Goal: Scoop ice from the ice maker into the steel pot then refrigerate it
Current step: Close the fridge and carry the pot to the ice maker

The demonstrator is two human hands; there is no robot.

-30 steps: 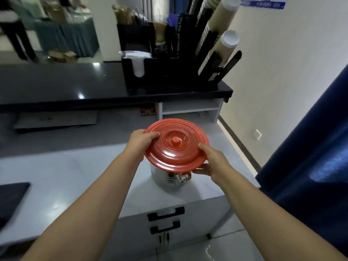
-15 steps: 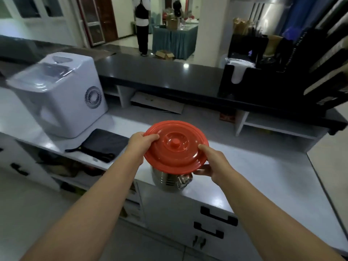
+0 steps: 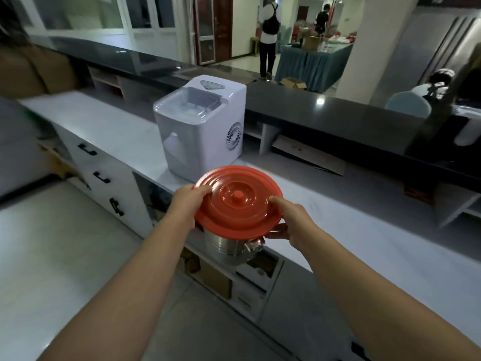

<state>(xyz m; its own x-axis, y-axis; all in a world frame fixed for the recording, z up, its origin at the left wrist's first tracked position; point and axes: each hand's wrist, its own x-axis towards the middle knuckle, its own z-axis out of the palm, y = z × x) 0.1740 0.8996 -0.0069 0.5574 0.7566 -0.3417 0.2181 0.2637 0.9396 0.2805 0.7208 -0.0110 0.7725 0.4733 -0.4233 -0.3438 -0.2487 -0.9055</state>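
Steel shows below an orange-red lid (image 3: pixel 238 201): the steel pot (image 3: pixel 226 250) hangs in the air over the front edge of the white table (image 3: pixel 364 230), carried from both sides. The left hand (image 3: pixel 191 198) is clamped on the lid's left rim, thumb on top and fingers hidden under it. The right hand (image 3: pixel 289 221) grips the right rim the same way, thumb lying on the lid and fingers curled beneath, near a shiny side handle (image 3: pixel 255 246) of the pot. The lid sits on the pot with a slight tilt and covers its mouth, so what is inside cannot be seen.

Just beyond the pot, on the table, stands the white ice maker (image 3: pixel 201 134), its clear lid (image 3: pixel 190 104) shut and a round vent on its right side. No other thing lies between pot and ice maker; the lid's far rim overlaps the machine's lower corner in the view. Left of the ice maker the table runs bare to its far end. Below the front edge are white drawers with black handles (image 3: pixel 100 177) and open shelves holding cardboard boxes (image 3: pixel 216 281). Behind the table rises a dark raised counter (image 3: pixel 338 113), with flat cardboard (image 3: pixel 309 155) on the shelf below it. In the room past it, a person with a black backpack (image 3: pixel 269 35) stands by a table with a teal cloth (image 3: pixel 309 62).
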